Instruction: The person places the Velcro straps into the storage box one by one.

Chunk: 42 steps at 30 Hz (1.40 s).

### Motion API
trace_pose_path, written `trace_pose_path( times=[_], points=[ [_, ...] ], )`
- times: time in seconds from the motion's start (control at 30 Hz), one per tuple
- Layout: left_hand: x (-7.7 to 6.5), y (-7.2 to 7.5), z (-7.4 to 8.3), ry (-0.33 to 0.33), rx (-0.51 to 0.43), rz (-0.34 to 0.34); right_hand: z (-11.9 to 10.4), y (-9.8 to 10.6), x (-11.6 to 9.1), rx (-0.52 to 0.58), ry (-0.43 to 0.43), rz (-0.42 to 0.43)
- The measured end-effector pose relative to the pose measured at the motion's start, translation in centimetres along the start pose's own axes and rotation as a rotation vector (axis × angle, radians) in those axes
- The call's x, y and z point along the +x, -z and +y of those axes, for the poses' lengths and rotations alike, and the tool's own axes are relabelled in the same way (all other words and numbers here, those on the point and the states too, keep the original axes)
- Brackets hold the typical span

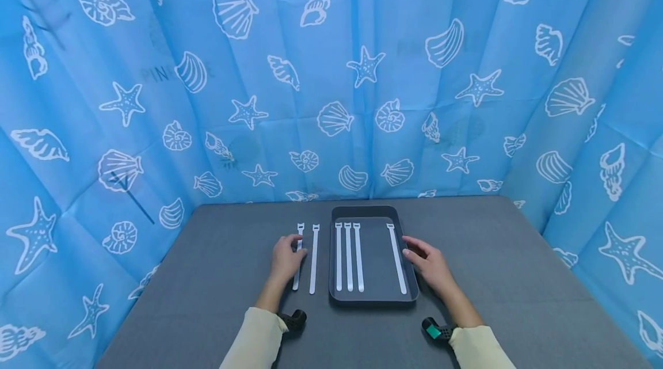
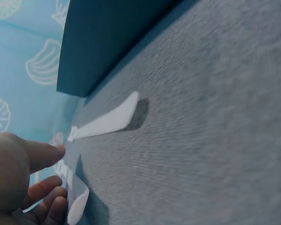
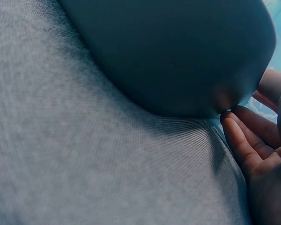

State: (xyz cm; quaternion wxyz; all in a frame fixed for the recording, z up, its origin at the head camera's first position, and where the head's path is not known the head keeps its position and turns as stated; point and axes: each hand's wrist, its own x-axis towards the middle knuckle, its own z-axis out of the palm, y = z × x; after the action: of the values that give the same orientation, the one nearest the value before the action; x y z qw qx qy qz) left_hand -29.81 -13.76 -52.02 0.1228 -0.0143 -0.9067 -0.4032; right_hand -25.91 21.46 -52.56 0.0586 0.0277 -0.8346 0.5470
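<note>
My left hand [image 1: 287, 257] hovers over the leftmost white hook-and-loop cable tie [image 1: 296, 282], its thumb and fingers spread apart. In the left wrist view that cable tie [image 2: 78, 206] shows just past the fingertips, its free end bent. Just to its right lies a second white cable tie [image 1: 313, 265], slotted head away from me. My right hand [image 1: 432, 265] is at the right side of a dark grey tray [image 1: 383, 299]; in the right wrist view its fairly straight fingers [image 3: 239, 140] touch the tray's lower outer wall [image 3: 178, 70]. Several white cable ties [image 1: 349, 259] lie lengthwise in the tray.
Inside the tray, three cable ties sit near the left wall and one slanted cable tie [image 1: 397, 262] near the right wall. Everything stands on a grey cloth-covered table [image 1: 207, 311]. A blue curtain [image 1: 321, 81] with white shells hangs behind and at both sides.
</note>
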Motion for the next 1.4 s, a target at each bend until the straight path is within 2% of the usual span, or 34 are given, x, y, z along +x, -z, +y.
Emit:
trace_pose_path(
  times=[0.23,0.5,0.67,0.77,0.93,1.1,1.27,1.4],
  points=[
    [0.4,0.2,-0.2,0.086,0.028,0.016,-0.1,0.0,-0.1,0.008,-0.008,0.006],
    [0.4,0.3,0.6,0.203,0.091,0.054,-0.2,-0.3,-0.1,0.007,-0.02,0.004],
    [0.1,0.5,0.9,0.253,0.081,0.08,-0.4,-0.2,-0.1,0.005,-0.017,0.013],
    [-0.1,0.7,0.9,0.267,0.07,0.073,-0.4,-0.1,-0.1,-0.005,-0.018,0.011],
    [-0.6,0.8,0.8,0.274,0.039,0.051,-0.4,-0.1,-0.1,0.0,-0.024,0.012],
    [-0.8,1.1,-0.1,0.217,-0.012,0.041,-0.3,-0.1,0.0,0.004,-0.013,0.011],
    [-1.0,1.6,-1.1,0.158,-0.126,0.027,-0.1,-0.1,-0.1,-0.008,0.003,0.014],
    [-1.1,1.9,-1.7,0.155,-0.249,0.036,-0.1,-0.2,-0.1,-0.015,0.006,0.018]
  ],
)
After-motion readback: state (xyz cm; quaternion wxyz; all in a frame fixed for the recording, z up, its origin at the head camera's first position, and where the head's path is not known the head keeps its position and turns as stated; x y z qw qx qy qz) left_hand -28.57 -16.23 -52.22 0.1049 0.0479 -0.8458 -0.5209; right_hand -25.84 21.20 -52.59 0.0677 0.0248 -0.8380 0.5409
